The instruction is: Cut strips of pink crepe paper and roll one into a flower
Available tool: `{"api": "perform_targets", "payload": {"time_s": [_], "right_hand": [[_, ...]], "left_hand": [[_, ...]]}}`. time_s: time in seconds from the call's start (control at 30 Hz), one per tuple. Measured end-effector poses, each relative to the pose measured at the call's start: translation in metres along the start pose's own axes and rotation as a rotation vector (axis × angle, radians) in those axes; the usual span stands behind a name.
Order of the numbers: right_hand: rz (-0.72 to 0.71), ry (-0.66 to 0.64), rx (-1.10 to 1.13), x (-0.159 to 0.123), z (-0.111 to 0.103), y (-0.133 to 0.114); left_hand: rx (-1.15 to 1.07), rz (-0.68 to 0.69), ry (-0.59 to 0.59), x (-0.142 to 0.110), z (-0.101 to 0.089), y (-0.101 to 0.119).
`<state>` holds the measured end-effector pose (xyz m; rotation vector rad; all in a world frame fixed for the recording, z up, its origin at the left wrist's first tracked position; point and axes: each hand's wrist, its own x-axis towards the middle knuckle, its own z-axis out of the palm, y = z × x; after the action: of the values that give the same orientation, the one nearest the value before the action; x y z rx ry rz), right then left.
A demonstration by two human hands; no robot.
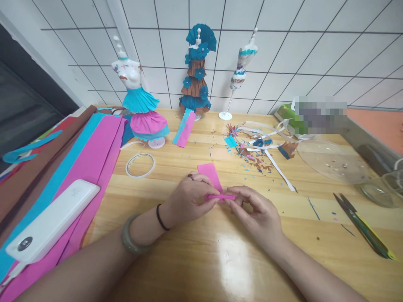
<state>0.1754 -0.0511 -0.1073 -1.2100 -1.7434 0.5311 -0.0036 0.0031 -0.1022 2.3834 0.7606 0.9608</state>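
Observation:
Both my hands meet over the middle of the wooden table, pinching a pink crepe paper strip [210, 174] between them. My left hand [193, 195], with a bangle and a dark band at the wrist, grips the strip's near edge at its left. My right hand [256, 209] pinches the same edge at the right end. That near edge looks folded or bunched into a narrow roll, while the rest of the strip lies flat and stretches away from me. Beyond it rests a folded pink and blue paper piece [185, 128].
Three small mannequins stand at the back: one in a blue-pink skirt [141, 100], one in a teal-brown dress [197, 79], one bare [241, 63]. Left are a tape roll [140, 165], paper sheets [75, 142] and a white power bank [53, 218]. Right are paper scraps [252, 155] and scissors [365, 226].

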Motion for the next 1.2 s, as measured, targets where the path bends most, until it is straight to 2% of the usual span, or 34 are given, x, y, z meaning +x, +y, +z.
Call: {"api": "perform_targets", "payload": {"time_s": [0.2,0.37,0.57,0.8,0.93,1.2], "right_hand": [[0.027,0.036,0.007,0.0,0.0,0.0],[0.093,-0.002,0.078,0.0,0.001,0.004],[0.146,-0.062,0.178,-0.001,0.001,0.008],[0.277,-0.138,0.277,-0.001,0.003,0.008],[0.349,-0.13,0.341,-0.001,0.003,0.009],[0.359,-0.08,0.381,0.0,0.004,0.011]], "left_hand": [[-0.119,-0.04,0.06,-0.001,0.0,-0.001],[-0.14,-0.083,0.087,-0.002,0.0,-0.001],[-0.215,-0.203,0.04,-0.001,0.001,0.0],[-0.316,-0.288,0.055,0.0,0.002,-0.002],[-0.372,-0.29,0.04,0.0,0.003,-0.002],[-0.371,-0.332,0.012,0.001,0.003,0.001]]}}
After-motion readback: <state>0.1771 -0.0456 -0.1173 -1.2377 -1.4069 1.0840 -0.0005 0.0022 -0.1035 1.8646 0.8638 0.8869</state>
